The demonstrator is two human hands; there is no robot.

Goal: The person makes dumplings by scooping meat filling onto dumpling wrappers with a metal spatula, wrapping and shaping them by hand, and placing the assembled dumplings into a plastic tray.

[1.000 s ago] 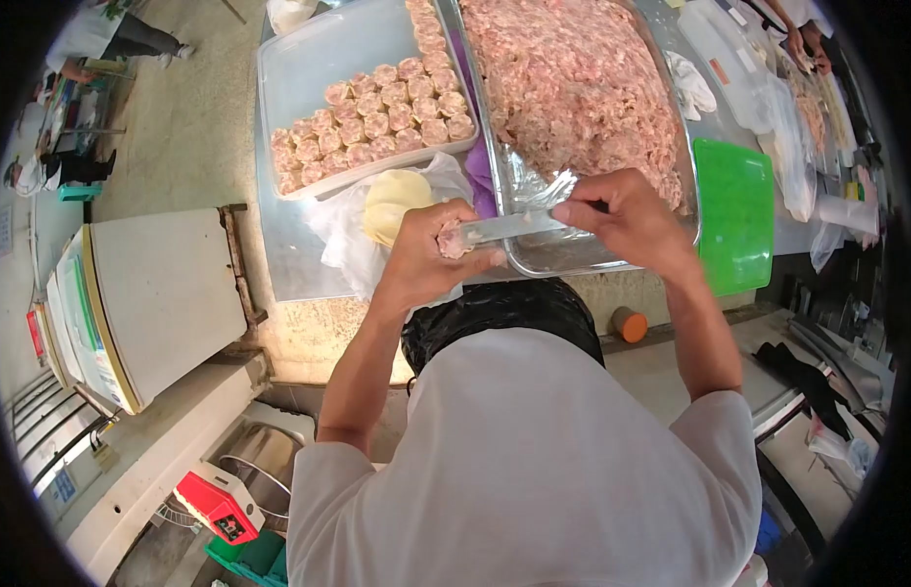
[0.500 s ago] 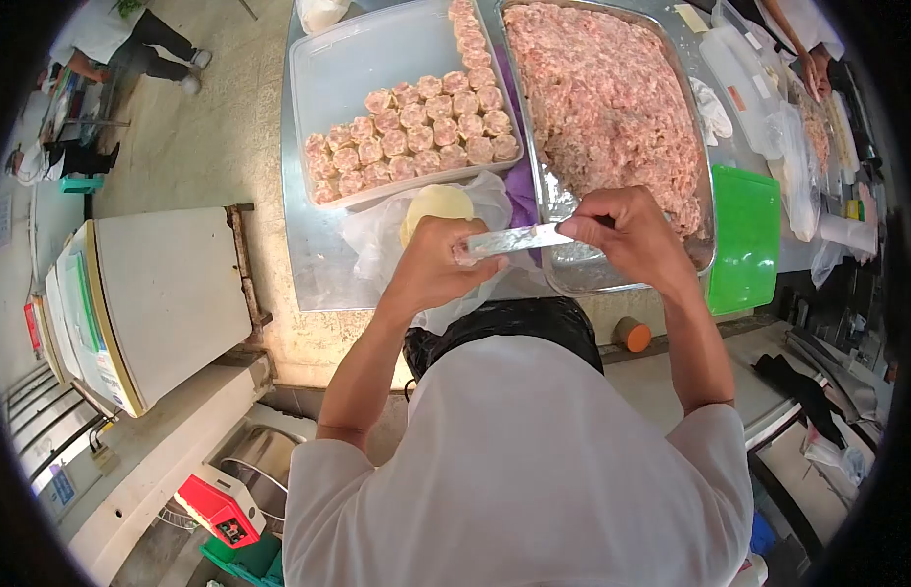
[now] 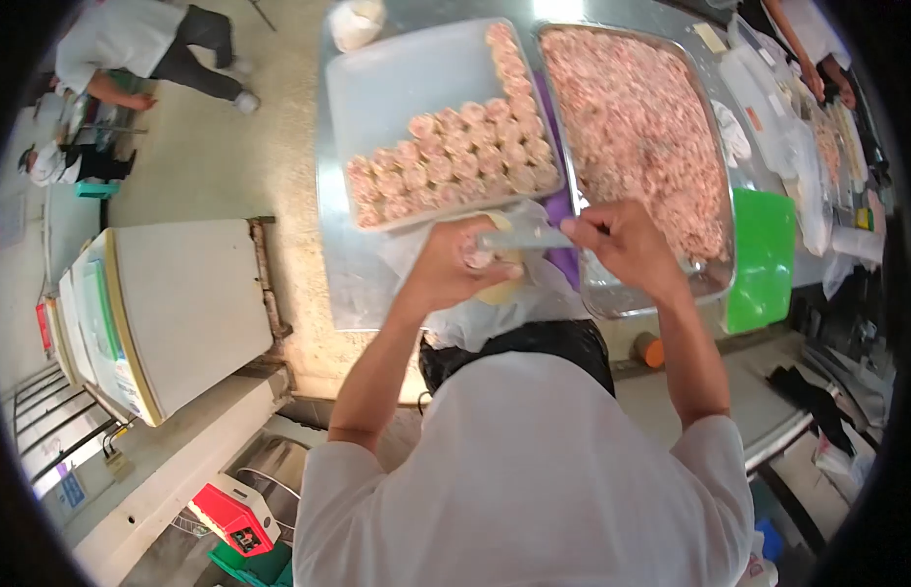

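Observation:
My left hand [image 3: 451, 269] is curled round a small meat-filled dumpling [image 3: 475, 249], its pink top facing up. A flat metal spatula [image 3: 524, 238] lies across the dumpling's top, and my right hand [image 3: 627, 247] pinches its other end. Partly hidden beneath my left hand are round yellow wrappers [image 3: 502, 291] on a white plastic bag [image 3: 455, 323]. Beyond it, a white tray [image 3: 382, 98] holds rows of open-topped dumplings [image 3: 460, 161]. The metal tray [image 3: 612, 301] of minced meat [image 3: 641, 137] stands beyond my right hand.
A green board [image 3: 761, 259] lies right of the metal tray. Purple cloth [image 3: 563, 262] runs between the trays. A white cloth [image 3: 731, 132] and plastic bags lie farther right. One person [image 3: 147, 44] is at the upper left; another person's arms [image 3: 803, 49] show at the upper right.
The trays and table have shifted right and down in view. Both hands remain together at the dumpling, with the spatula still across it. The person at upper left appears larger and farther right.

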